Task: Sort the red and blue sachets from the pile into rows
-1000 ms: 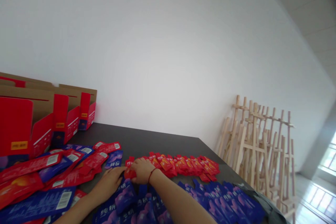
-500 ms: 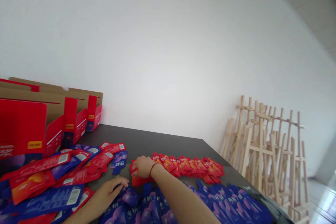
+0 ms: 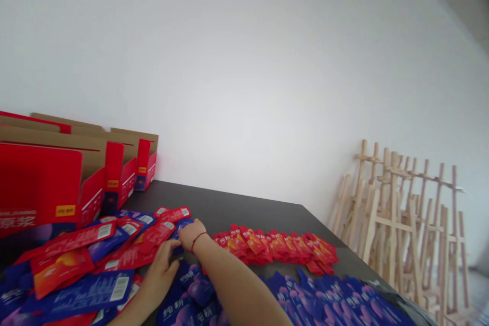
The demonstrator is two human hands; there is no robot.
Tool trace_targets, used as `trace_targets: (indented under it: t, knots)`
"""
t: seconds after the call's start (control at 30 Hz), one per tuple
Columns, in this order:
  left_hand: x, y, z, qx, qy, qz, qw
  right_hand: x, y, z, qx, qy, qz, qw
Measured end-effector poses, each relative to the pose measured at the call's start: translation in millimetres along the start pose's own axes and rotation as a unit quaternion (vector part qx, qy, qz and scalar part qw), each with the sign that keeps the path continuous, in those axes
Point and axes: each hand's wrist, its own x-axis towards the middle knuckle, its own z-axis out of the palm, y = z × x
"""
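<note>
My right hand (image 3: 192, 235) reaches across and is closed on a small blue pouch (image 3: 185, 223) lying at the right edge of a mixed pile; its fingertips are partly hidden. Close beside it, my left hand (image 3: 165, 265) has its thumb apart from its fingers, which come up to the lower end of that pouch. Red pouches (image 3: 267, 245) lie overlapping in a row to the right of my hands. Nearer to me, blue pouches (image 3: 317, 295) form another overlapping row, partly covered by my right forearm.
A loose heap of red and blue pouches (image 3: 76, 244) covers the table's left side. Behind it stand several open red cardboard boxes (image 3: 42, 178). The dark table (image 3: 229, 204) meets a white wall. Wooden easels (image 3: 393, 214) lean beyond the right edge, near dark plastic (image 3: 405, 301).
My right hand has left the near end of the red row and moved left onto the blue pouch. My left hand has moved up towards it. The view has shifted slightly left.
</note>
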Motion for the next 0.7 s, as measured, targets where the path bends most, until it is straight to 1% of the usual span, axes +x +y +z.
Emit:
trace_targets:
  t: [0.1, 0.2, 0.27, 0.37, 0.53, 0.6, 0.7]
  knots:
    - [2, 0, 0.6, -0.001, 0.031, -0.004, 1.000, -10, 10, -5, -0.011, -0.007, -0.020, 1.000]
    - [4, -1, 1.2, -0.007, 0.041, -0.005, 0.999, -17, 21, -10, -0.022, 0.022, -0.015, 0.999]
    - [4, -2, 1.9, -0.012, 0.041, -0.002, 0.999, -16, 25, -10, -0.028, 0.046, -0.005, 0.999]
    - [4, -5, 3.1, -0.018, 0.049, 0.002, 0.999, -7, 23, -4, -0.031, 0.056, -0.004, 0.998]
    - [1, -10, 5.4, -0.024, 0.059, -0.003, 0.998, 10, 16, 3, -0.034, 0.043, -0.012, 0.998]
    - [1, -10, 6.4, -0.029, 0.070, -0.015, 0.997, 8, 17, 0, -0.037, 0.047, -0.020, 0.998]
    - [5, -10, 7.3, -0.042, 0.104, -0.046, 0.993, -5, 19, -8, -0.040, 0.075, -0.033, 0.996]
